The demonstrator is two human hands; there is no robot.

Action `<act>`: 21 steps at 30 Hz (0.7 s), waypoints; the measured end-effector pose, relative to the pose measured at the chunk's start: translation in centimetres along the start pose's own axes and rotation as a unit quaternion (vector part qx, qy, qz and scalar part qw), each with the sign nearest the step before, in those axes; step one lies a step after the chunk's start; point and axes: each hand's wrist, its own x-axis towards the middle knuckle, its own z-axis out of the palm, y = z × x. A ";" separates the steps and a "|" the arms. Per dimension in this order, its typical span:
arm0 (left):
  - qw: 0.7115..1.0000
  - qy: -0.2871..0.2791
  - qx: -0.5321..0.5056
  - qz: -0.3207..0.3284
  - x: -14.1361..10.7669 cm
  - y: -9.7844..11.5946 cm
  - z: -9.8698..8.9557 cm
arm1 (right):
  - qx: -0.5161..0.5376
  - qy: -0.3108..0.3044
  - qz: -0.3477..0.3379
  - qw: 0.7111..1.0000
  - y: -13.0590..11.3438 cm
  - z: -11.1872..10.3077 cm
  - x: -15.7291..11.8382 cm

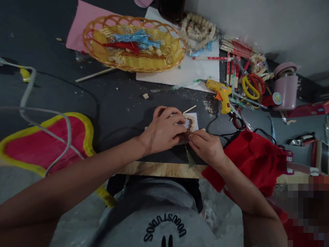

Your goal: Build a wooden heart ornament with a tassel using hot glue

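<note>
grey shirt (pixel 167 207) nearest, left hand (pixel 164 130) and right hand (pixel 207 145) crowd pale pieces (pixel 191 122).

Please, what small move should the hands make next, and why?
Probably the right hand should gently press the near end of the beige strip, because it is right there, while the left hand covers part of the white card.

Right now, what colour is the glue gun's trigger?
Orange trigger; shows in the head view.
</note>
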 end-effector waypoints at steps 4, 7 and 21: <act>1.000 0.008 -0.006 0.005 0.0 -0.1 0.1 | -0.015 0.020 -0.011 1.000 0.1 0.1 -0.1; 1.000 0.003 -0.005 0.008 0.0 -0.1 0.2 | -0.028 0.005 -0.026 0.999 0.0 0.0 -0.1; 1.000 -0.008 0.007 0.000 0.1 0.0 0.2 | -0.003 -0.047 0.049 0.998 -0.6 -0.5 0.6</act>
